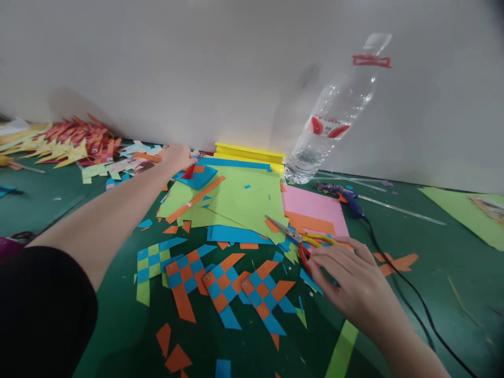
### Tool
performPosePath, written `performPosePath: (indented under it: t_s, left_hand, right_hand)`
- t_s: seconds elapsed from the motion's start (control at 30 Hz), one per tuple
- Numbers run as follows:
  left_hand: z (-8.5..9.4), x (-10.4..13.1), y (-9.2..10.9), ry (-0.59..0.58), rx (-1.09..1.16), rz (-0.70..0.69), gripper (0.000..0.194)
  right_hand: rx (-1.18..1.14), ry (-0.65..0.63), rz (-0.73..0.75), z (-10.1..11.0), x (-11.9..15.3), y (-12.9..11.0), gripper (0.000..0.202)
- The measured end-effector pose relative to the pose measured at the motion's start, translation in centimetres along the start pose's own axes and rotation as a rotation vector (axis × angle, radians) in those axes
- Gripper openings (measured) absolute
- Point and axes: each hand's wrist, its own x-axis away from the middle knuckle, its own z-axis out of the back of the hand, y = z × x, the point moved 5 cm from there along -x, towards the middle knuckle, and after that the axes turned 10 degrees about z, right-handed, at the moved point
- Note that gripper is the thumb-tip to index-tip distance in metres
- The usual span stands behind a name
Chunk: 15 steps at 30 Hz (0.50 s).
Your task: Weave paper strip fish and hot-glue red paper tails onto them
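My right hand is closed round the red and yellow handles of a pair of scissors, whose blades point to the upper left over the green paper. Near the wall, my left hand is stretched far forward, its fingertips pinched beside a small red item above a blue paper piece. What those fingers hold is too small to make out. Between my arms lie woven paper fish in orange and blue, overlapping in a row, with a blue and green one at the left end.
Light green sheets and a pink sheet lie stacked before a yellow tray. A tilted plastic bottle leans at the wall. A glue gun trails its black cord rightward. Red and yellow paper fish are heaped far left.
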Motion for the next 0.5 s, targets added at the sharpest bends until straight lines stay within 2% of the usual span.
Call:
performPosePath:
  t_s: [0.17, 0.3, 0.37, 0.43, 0.5]
  left_hand:
    - [-1.1, -1.5, 0.5, 0.008, 0.003, 0.022, 0.033]
    - [-2.0, -2.4, -0.1, 0.028, 0.070, 0.029, 0.025]
    - [-2.4, -2.8, -0.4, 0.026, 0.125, 0.024, 0.028]
    - [-2.4, -3.2, -0.6, 0.021, 0.202, -0.007, 0.031]
    - [-2.1, -3.3, -0.4, 0.022, 0.318, -0.093, 0.034]
  right_hand:
    - [-0.015, -0.020, 0.022, 0.0, -0.3, -0.4, 0.005]
    - [-0.029, -0.035, 0.008, -0.1, -0.3, -0.3, 0.006]
    - [-0.031, -0.035, 0.016, 0.0, -0.2, -0.3, 0.006]
    - [-0.030, -0.042, 0.025, 0.0, -0.2, -0.3, 0.005]
    - [-0.036, -0.051, 0.023, 0.0, -0.2, -0.3, 0.005]
